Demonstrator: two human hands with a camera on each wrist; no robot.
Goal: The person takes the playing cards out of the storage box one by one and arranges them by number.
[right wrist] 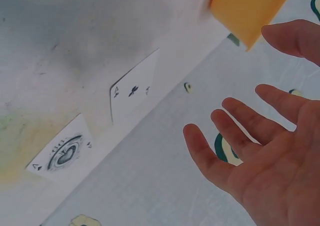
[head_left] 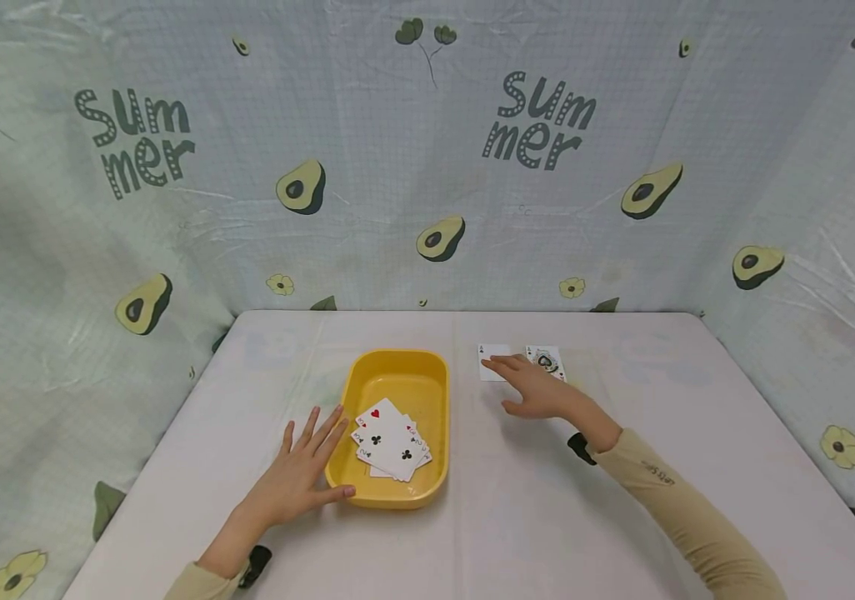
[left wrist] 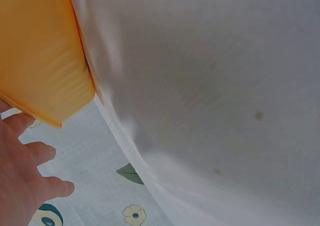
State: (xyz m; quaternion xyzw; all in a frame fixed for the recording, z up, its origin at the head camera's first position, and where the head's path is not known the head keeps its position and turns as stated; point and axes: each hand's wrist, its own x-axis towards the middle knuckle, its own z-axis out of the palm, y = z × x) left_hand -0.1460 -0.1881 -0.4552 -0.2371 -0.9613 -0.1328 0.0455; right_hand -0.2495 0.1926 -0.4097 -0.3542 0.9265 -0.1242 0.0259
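Observation:
My left hand (head_left: 296, 483), fingers straight and spread, rests at the left rim of a yellow plastic tray (head_left: 431, 392), with the thumb by its near left corner. Inside the tray lies a loose pile of playing cards (head_left: 390, 442), face up, hearts and clubs showing. To the right, my right hand (head_left: 537, 393) hovers palm down with its fingers extended, holding nothing. Just beyond it are two face-up cards side by side: an ace of clubs (right wrist: 133, 90) and an ace of spades (right wrist: 65, 153). In the head view the hand partly covers both cards.
The table has a white cloth (head_left: 517, 533). Behind and at the sides hangs a pale curtain (head_left: 367, 125) printed with avocados, flowers and the word "summer". Each wrist wears a black strap; the sleeves (head_left: 682, 508) are beige.

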